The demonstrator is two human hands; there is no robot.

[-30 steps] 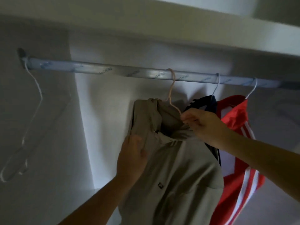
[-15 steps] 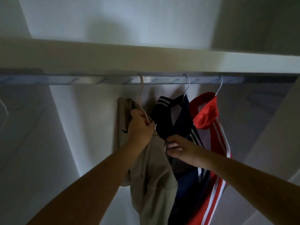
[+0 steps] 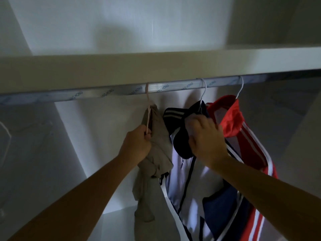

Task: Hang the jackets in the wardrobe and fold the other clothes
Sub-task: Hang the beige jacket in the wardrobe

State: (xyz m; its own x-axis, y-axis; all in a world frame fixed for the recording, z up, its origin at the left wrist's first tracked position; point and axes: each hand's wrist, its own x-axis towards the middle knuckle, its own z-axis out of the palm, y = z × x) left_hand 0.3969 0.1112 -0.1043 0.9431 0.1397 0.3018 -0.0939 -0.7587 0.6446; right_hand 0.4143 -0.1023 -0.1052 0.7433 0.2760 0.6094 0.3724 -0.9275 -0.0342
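Three jackets hang from the wardrobe rail (image 3: 107,92). A beige jacket (image 3: 157,153) hangs on a pink hanger (image 3: 148,108) at the left. My left hand (image 3: 137,145) grips the hanger's neck together with the beige collar. Beside it hangs a navy and white jacket (image 3: 194,188) on a white hanger (image 3: 203,92). My right hand (image 3: 205,136) grips its dark collar. A red jacket (image 3: 246,141) with white stripes hangs at the right, partly behind my right arm.
A white shelf (image 3: 156,66) runs just above the rail. An empty white hanger (image 3: 5,136) shows dimly at the far left wall. The wardrobe's back wall (image 3: 107,136) and side panels close in on both sides.
My left hand stays on the pink hanger's neck. My right hand has risen from the front of the navy jacket to its collar. The view has tilted upward and nearer.
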